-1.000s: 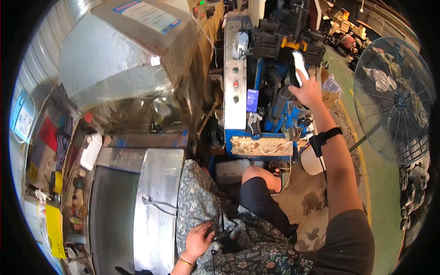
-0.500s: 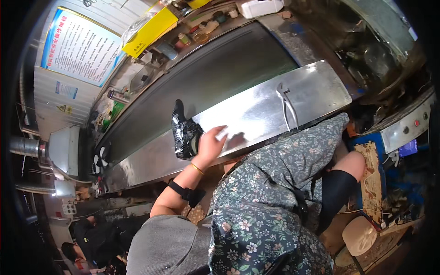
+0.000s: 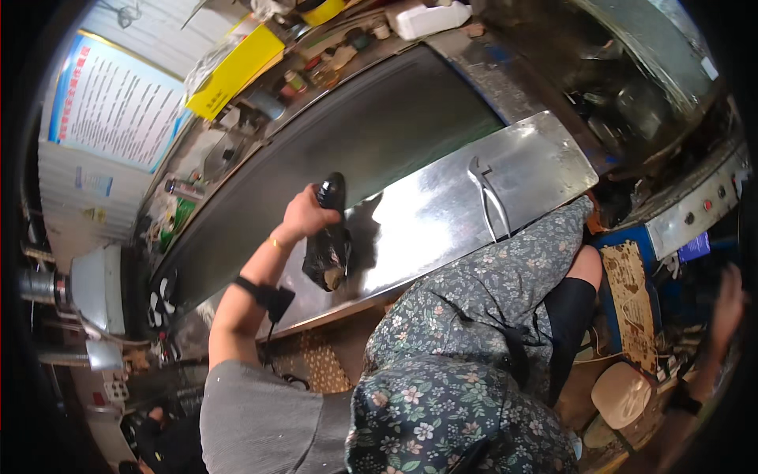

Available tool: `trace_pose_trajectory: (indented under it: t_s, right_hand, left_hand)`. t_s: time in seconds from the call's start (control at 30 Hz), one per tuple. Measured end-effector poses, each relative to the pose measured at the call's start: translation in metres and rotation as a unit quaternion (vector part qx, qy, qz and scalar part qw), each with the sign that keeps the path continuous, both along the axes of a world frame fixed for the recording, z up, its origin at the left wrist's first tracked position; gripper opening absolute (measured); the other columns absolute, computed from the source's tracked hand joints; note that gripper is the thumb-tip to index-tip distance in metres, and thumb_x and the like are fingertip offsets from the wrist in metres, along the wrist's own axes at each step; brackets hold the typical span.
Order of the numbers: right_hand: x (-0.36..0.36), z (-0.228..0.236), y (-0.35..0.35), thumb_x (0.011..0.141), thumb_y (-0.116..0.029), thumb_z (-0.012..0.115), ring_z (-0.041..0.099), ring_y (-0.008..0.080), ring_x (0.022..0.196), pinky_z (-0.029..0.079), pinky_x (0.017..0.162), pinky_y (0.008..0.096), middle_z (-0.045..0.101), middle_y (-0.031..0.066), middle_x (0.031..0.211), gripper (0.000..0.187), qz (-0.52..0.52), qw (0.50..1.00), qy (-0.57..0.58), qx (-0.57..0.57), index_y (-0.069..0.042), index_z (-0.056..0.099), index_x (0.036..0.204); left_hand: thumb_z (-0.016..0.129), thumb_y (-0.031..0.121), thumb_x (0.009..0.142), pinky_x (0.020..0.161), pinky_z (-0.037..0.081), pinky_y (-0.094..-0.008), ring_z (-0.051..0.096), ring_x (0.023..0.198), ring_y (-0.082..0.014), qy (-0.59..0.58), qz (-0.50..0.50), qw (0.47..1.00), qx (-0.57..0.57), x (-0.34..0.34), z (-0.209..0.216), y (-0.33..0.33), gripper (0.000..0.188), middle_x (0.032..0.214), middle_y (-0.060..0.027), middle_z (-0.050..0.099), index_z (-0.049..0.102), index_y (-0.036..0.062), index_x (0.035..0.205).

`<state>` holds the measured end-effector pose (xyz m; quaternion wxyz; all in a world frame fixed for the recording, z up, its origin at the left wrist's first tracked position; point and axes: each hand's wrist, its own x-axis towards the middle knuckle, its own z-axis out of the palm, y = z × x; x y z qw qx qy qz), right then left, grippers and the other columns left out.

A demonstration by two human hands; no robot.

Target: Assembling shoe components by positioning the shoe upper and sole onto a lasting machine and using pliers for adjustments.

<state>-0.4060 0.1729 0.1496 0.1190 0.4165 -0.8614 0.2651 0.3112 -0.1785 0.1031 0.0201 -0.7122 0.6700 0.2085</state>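
Observation:
A glossy black shoe (image 3: 335, 237) is held over the bright metal plate (image 3: 426, 213) by my left hand (image 3: 308, 213), whose fingers wrap round its toe half. Toe pointing away from me, the shoe has its wrinkled heel end and opening nearest my body. My right hand (image 3: 726, 304) is far off at the right rim, blurred, its fingers stretched out and nothing visible in them. Metal pliers (image 3: 489, 197) lie on the plate to the right of the shoe, touched by neither hand.
Beyond the plate runs a wide dark belt (image 3: 379, 126). A yellow box (image 3: 237, 71), a white jug (image 3: 434, 17) and small bottles line its far edge. Black-and-white items (image 3: 160, 300) sit at its left end. At right are a stool (image 3: 621, 395) and a control panel (image 3: 699, 213).
My left hand has gone from the shoe's opening to its toe half and turned the shoe. My right hand has come into view at the right rim.

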Motion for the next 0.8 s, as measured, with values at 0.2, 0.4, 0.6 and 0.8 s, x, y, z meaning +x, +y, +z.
trace_pose_trajectory:
  t_s: [0.2,0.4,0.6,0.8]
  right_hand:
    - [0.246,-0.113,-0.178,0.100,-0.024,0.053,0.058,0.0143,0.107,0.048,0.092,0.0297,0.060,0.0100,0.125,0.049,0.356,0.781,-0.507,-0.083,-0.003,0.042,0.143]
    - [0.287,-0.079,-0.181,0.092,-0.016,0.066,0.060,0.0118,0.072,0.047,0.066,0.0246,0.068,0.0026,0.087,0.018,0.282,0.881,-0.354,-0.139,-0.001,0.069,0.102]
    - [0.306,-0.092,-0.139,0.082,-0.024,0.073,0.067,0.0323,0.082,0.053,0.070,0.0357,0.070,0.0121,0.093,0.026,0.313,0.930,-0.152,-0.123,-0.005,0.068,0.099]
    - [0.285,-0.077,-0.132,0.083,-0.023,0.073,0.067,0.0325,0.085,0.053,0.070,0.0347,0.070,0.0140,0.094,0.023,0.365,0.911,-0.184,-0.051,-0.005,0.069,0.097]
  left_hand:
    - [0.069,0.013,0.074,0.089,0.052,-0.0365,0.065,0.099,-0.0220,0.261,-0.687,0.632,-0.244,-0.153,0.042,0.089,0.045,0.105,-0.0088,0.067,0.059,0.0076,0.117]
    - [0.061,0.018,0.082,0.105,0.040,-0.0374,0.055,0.118,-0.0250,0.316,-0.703,0.616,-0.162,-0.210,-0.012,0.099,0.036,0.116,-0.0122,0.063,0.059,0.0025,0.114]
    - [0.046,0.052,0.098,0.085,0.047,-0.0312,0.059,0.095,-0.0177,0.607,-0.020,0.676,0.416,-0.297,-0.069,0.097,0.055,0.108,-0.0070,0.064,0.062,0.0025,0.116]
    - [0.043,0.037,0.101,0.098,0.041,-0.0314,0.054,0.112,-0.0201,0.583,-0.032,0.693,0.423,-0.311,-0.075,0.113,0.048,0.124,-0.0098,0.058,0.055,0.0005,0.129]
